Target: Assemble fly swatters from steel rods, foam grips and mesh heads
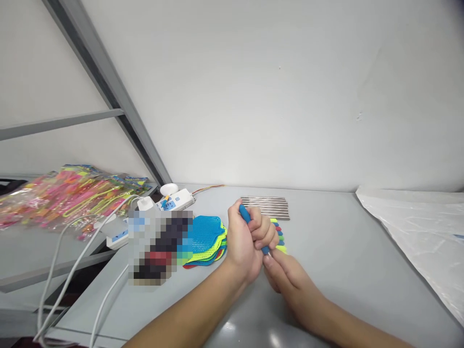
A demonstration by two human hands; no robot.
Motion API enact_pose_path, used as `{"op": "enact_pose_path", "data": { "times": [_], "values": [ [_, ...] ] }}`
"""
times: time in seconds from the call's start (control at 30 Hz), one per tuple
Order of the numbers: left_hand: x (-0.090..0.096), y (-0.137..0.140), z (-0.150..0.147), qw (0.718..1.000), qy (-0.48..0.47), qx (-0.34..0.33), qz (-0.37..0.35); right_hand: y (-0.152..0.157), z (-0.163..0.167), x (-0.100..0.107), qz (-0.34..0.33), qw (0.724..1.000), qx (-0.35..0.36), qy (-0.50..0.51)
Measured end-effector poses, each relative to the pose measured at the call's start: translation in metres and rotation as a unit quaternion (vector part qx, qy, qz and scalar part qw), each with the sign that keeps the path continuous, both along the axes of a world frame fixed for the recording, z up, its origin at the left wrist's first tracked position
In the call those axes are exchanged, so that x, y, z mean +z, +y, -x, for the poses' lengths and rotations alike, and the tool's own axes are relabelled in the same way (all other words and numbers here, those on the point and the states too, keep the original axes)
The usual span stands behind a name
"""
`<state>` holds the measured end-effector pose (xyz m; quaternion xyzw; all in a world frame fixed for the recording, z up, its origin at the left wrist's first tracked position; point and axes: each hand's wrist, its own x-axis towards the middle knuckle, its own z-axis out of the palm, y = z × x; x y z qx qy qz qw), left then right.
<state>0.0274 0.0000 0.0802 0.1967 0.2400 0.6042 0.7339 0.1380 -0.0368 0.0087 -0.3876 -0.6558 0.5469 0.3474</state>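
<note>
My left hand (246, 241) is wrapped round a blue handle grip (245, 213), which slants down to the right through the fist. Just below it, my right hand (290, 275) pinches at the grip's lower end, where a short bit of shiny metal rod (268, 253) shows; the rest is hidden by the fingers. Behind the hands lies a row of metal rods (270, 207). Several coloured grips (281, 237) peek out beside my left fingers, partly covered. Left of my hands is a stack of perforated plastic fly swatter heads (206, 234) in blue, yellow, green and red.
White power strips (177, 200) with plugs and white cables (68, 270) sit at the left. Further left are clear bags of colourful items (79, 198). A pixelated patch covers something dark near the stack. Whitish plastic sheeting (416, 232) lies at the right, and a wall stands behind.
</note>
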Motion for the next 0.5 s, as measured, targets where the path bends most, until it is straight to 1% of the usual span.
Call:
{"op": "enact_pose_path", "data": {
  "times": [0.1,0.17,0.27,0.33,0.43,0.5],
  "values": [
    [0.0,-0.002,-0.006,1.0,0.005,0.01,-0.012,0.002,-0.001,0.005,0.001,1.0,-0.012,-0.018],
    [-0.001,-0.003,-0.007,1.0,0.005,0.006,-0.02,0.004,-0.002,0.007,-0.012,0.999,-0.015,-0.031],
    [-0.002,-0.002,-0.003,1.0,-0.008,0.004,-0.021,0.007,-0.004,0.01,-0.029,0.998,-0.004,-0.047],
    [-0.002,0.0,0.003,0.999,-0.025,-0.021,-0.018,0.009,-0.004,0.011,-0.025,0.999,0.006,-0.044],
    [-0.004,0.004,0.014,0.994,-0.048,-0.094,-0.02,0.009,-0.002,0.009,-0.004,1.0,0.011,-0.028],
    [-0.007,0.005,0.018,0.991,-0.057,-0.117,-0.022,0.007,-0.001,0.007,0.008,1.0,0.012,-0.022]
  ]
}}
